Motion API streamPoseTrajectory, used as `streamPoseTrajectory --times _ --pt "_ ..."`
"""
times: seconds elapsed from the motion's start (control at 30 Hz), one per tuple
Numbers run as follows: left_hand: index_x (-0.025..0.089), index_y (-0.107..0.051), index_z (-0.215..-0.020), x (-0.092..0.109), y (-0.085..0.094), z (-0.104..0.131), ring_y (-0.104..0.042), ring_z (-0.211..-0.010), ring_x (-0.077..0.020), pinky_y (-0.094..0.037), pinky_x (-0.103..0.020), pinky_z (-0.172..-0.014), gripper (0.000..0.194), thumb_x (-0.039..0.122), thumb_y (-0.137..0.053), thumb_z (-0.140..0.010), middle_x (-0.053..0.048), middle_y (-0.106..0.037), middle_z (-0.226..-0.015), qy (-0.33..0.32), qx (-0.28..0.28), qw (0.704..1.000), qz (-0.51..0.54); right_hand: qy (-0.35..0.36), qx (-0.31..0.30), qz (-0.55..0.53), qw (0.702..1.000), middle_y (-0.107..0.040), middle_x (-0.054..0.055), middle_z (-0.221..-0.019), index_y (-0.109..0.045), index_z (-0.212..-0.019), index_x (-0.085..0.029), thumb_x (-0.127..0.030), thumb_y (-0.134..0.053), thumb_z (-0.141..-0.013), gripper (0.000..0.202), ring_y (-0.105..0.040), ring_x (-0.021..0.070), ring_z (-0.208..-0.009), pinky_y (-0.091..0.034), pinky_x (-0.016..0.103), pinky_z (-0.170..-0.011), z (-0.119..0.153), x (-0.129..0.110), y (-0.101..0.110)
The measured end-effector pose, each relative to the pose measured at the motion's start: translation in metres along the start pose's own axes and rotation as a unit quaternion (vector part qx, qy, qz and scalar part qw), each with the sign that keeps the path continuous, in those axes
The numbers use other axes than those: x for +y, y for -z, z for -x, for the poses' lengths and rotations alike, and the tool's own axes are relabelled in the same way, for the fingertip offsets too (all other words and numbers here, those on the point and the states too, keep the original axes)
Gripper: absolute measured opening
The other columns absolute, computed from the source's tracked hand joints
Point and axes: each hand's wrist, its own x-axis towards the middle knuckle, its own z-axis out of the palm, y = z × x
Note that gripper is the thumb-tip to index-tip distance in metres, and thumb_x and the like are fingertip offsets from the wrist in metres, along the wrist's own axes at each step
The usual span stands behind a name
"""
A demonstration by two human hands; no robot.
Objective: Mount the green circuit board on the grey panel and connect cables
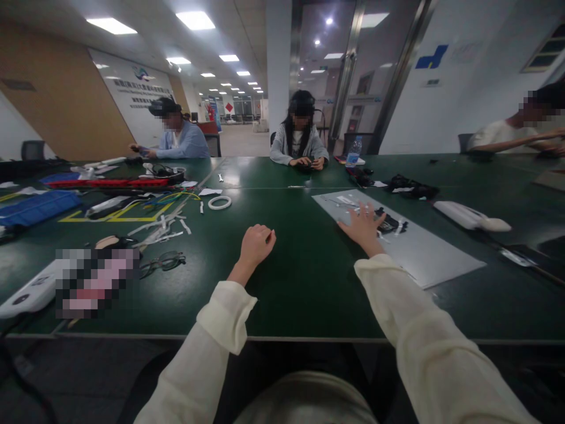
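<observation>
Two hands out in front of you, reaching across the green tabletop (304, 294), and they're doing different things! Your right hand (362, 228) is spread wide, fingers fanned, the grip well open with no hold on anything that shows. It's over the grey sheet (435, 262) on the right, just beside the dark parts (391, 222); whether the fingers touch them, I cannot tell. That splayed pose looks made for covering or steadying rather than pinching. The sheet probably serves as a pale backing, making small pieces easy to spot.

Over to your left hand (257, 244): loosely curled, apart from the sheet, perhaps simply resting. A small gap shows by the thumb, but whether anything sits inside that grip, I cannot tell.

What's in the way? Your own right hand, for one, masking part of the sheet. Left side, it's busy: glasses (163, 262) near, paper strips (164, 231) beyond, a white ring (219, 202) farther on, a blue tray (46, 207) at far left. Right of the sheet lies a white device (461, 215); a bottle (354, 152) stands at the far side, near a co-worker (300, 138) seated opposite you.
</observation>
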Motion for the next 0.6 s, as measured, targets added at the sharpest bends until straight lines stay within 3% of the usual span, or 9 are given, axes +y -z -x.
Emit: streamPoseTrajectory --times 0.23,0.43,0.5,0.6 --pt "0.017 -0.054 -0.062 0.003 -0.001 -0.002 -0.049 -0.065 -0.0153 -0.036 -0.030 -0.064 0.034 0.026 -0.038 -0.090 -0.004 -0.057 -0.067 0.002 -0.013 1.000 0.002 -0.067 0.006 0.029 0.997 -0.026 0.018 -0.138 -0.050 -0.120 -0.013 -0.052 -0.035 -0.084 0.055 -0.008 0.0369 -0.128 -0.007 0.069 -0.092 -0.004 0.059 -0.012" --pt "0.016 -0.055 -0.063 0.001 -0.003 -0.001 -0.049 -0.063 -0.0143 -0.037 -0.029 -0.063 0.034 0.027 -0.037 -0.090 -0.003 -0.056 -0.065 0.013 -0.024 0.999 0.023 -0.099 -0.007 0.006 0.995 -0.032 0.017 -0.134 -0.052 -0.118 -0.014 -0.048 -0.042 -0.081 0.052 -0.014 0.0361 -0.126 -0.010 0.066 -0.094 -0.004 0.073 -0.010" --pt "0.016 -0.055 -0.064 0.002 -0.004 -0.001 -0.049 -0.063 -0.0141 -0.038 -0.029 -0.063 0.033 0.027 -0.037 -0.090 -0.004 -0.057 -0.066 0.013 -0.027 0.999 0.028 -0.124 0.029 -0.041 0.991 -0.035 0.016 -0.131 -0.051 -0.117 -0.016 -0.044 -0.044 -0.081 0.047 -0.019 0.0355 -0.123 -0.014 0.064 -0.093 -0.004 0.079 -0.007" --pt "0.016 -0.055 -0.064 0.002 -0.006 -0.002 -0.049 -0.063 -0.0143 -0.038 -0.029 -0.062 0.033 0.026 -0.038 -0.090 -0.004 -0.056 -0.065 0.013 -0.024 0.999 0.031 -0.208 0.132 -0.123 0.961 -0.040 0.023 -0.119 -0.048 -0.118 -0.010 -0.035 -0.036 -0.084 0.044 -0.030 0.0346 -0.114 -0.026 0.058 -0.087 -0.004 0.101 -0.001"
